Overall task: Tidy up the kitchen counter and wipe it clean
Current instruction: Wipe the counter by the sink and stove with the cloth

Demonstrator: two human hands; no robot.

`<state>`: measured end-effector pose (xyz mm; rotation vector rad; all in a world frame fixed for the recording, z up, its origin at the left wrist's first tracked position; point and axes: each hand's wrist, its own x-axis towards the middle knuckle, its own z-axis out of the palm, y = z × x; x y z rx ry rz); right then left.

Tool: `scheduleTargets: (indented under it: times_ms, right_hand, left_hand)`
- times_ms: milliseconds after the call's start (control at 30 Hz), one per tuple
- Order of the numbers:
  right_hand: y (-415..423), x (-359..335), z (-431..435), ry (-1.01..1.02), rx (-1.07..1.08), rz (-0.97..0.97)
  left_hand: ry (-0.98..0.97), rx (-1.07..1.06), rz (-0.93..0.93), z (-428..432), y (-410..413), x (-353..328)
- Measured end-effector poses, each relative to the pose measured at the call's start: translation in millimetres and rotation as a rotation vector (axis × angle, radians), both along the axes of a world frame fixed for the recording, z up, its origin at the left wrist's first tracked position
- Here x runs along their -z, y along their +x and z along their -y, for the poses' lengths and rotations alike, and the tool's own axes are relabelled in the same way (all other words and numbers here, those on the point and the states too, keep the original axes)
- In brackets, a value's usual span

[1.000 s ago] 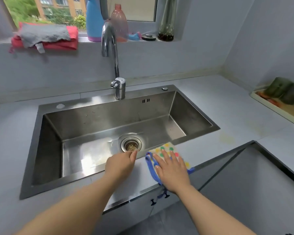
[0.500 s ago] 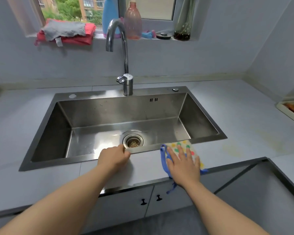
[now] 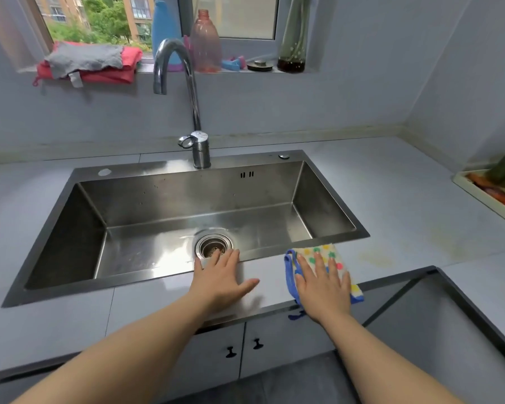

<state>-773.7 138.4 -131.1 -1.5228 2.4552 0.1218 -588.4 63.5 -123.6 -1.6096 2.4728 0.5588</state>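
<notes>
Wide grey tabletop [image 3: 405,199] fills the view, wrapping round into the corner on the right. Set into it is the big steel sink [image 3: 187,196], basin bare and shiny. Below the front edge are the cabinet doors [image 3: 216,357] with two small dark handles. The tall curved faucet [image 3: 197,126] stands at the sink's back rim, its spout arching left.

Up on the windowsill there's a pile of red and grey cloths [image 3: 85,62] at the left, then a blue bottle [image 3: 164,24], a pink bottle [image 3: 205,45] and a dark green vase [image 3: 292,33]. At the far right edge, a cream tray [image 3: 478,198] sits on the tabletop, its contents too blurred to name.

Now the hands, and both are flat. The left hand [image 3: 220,279] lies palm down on the front strip of tabletop, fingers straight and holding nothing, fingertips reaching over the sink's front rim. The right hand [image 3: 322,288] has its fingers spread and presses down on the dotted cloth [image 3: 318,253].

That cloth, blue-edged, lies on the tabletop just off the sink's front right corner, with a blue scrap hanging over the front edge. A faint yellowish stain [image 3: 373,259] shows just to its right. Smallest of all is the drain strainer [image 3: 213,246], right beyond the left fingertips.
</notes>
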Motion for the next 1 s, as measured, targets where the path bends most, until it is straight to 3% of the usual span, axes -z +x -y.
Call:
scheduleTargets:
  times_ms: [67, 167, 267, 433, 567, 667, 833, 1000]
  right_hand:
    - [20.9, -0.9, 1.2, -0.020, -0.003, 0.029]
    - [50.7, 2.5, 1.1, -0.029, -0.193, 0.072]
    - [26.3, 2.8, 0.0, -0.022, -0.230, 0.053]
    - [6.6, -0.8, -2.2, -0.008, 0.028, 0.020]
    - [50.2, 2.4, -0.5, -0.042, -0.189, 0.064]
    - [24.8, 2.8, 3.6, -0.025, -0.260, 0.036]
    - [-1.3, -1.3, 4.7, -0.008, 0.020, 0.026]
    - [48.3, 1.9, 4.5, -0.040, -0.273, 0.054]
  left_hand:
    - [0.033, 0.072, 0.078, 0.5, 6.0, -3.2]
    - [0.049, 0.163, 0.203, 1.5, 7.4, -6.1]
    - [0.017, 0.233, 0.289, -0.6, 7.3, -4.0]
    - [0.003, 0.215, 0.263, -0.2, 11.8, -1.5]
    - [-0.017, 0.213, 0.252, -0.5, 12.3, -0.9]
    - [-0.021, 0.222, 0.248, -0.5, 12.1, -2.1]
    - [-0.028, 0.215, 0.230, -1.6, 12.4, -1.2]
    - [-0.042, 0.212, 0.234, -2.0, 13.2, 0.3]
